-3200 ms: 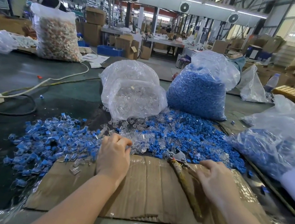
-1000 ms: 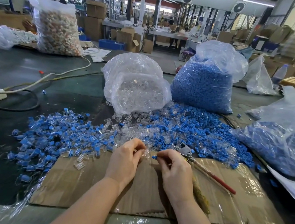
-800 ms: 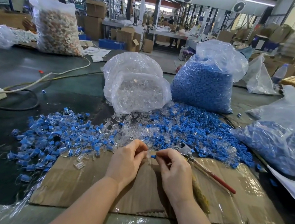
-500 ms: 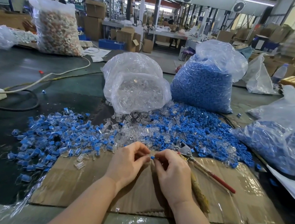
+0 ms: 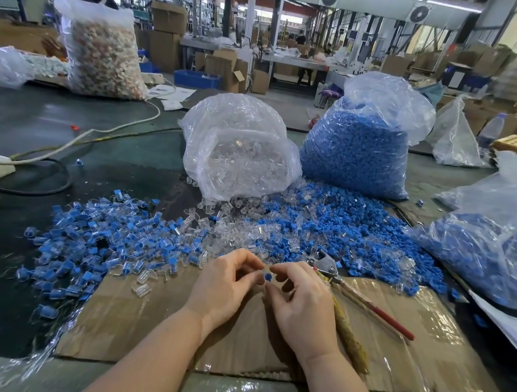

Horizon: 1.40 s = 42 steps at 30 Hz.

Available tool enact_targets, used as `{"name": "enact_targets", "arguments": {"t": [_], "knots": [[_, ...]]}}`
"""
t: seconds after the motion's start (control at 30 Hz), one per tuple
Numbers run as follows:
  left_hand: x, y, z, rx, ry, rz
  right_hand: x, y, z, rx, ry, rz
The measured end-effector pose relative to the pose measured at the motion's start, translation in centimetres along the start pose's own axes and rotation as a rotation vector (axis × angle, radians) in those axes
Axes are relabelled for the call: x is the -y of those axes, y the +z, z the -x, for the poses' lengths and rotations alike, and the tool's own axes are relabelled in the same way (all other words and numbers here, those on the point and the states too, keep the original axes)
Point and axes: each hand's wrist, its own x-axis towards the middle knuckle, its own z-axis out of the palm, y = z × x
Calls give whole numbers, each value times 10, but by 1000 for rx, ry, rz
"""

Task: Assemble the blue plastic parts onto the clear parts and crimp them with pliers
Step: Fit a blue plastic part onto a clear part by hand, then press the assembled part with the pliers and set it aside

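Since three seconds back, my right hand has left the pliers and come in to meet my left hand over the cardboard, and over the last second the two have barely shifted. Now my right grip pinches a blue plastic part between thumb and fingertips. My left grip is curled toward it, fingertips almost touching the right ones; I judge it holds a clear part, but that piece is too small and see-through to make out. Both pieces should be very light, stiff and a bit slick, so I'd hold each by its sides near the tips of my fingers and press straight together. The pliers lie just right of my hands, jaws toward the loose pile of blue and clear pieces on the table. Finished pieces lie in a heap to my left.
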Motion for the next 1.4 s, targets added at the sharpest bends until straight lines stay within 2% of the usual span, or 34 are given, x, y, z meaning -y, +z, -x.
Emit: {"name": "enact_targets", "arguments": {"t": [1.13, 1.3, 1.4], "knots": [[-2, -2, 1, 14, 3, 19, 0, -1, 1, 60, -17, -5], [-4, -3, 0, 4, 4, 7, 2, -5, 1, 16, -3, 105], [-3, -2, 0, 2, -5, 4, 1, -15, 3, -27, 153, 322]]}}
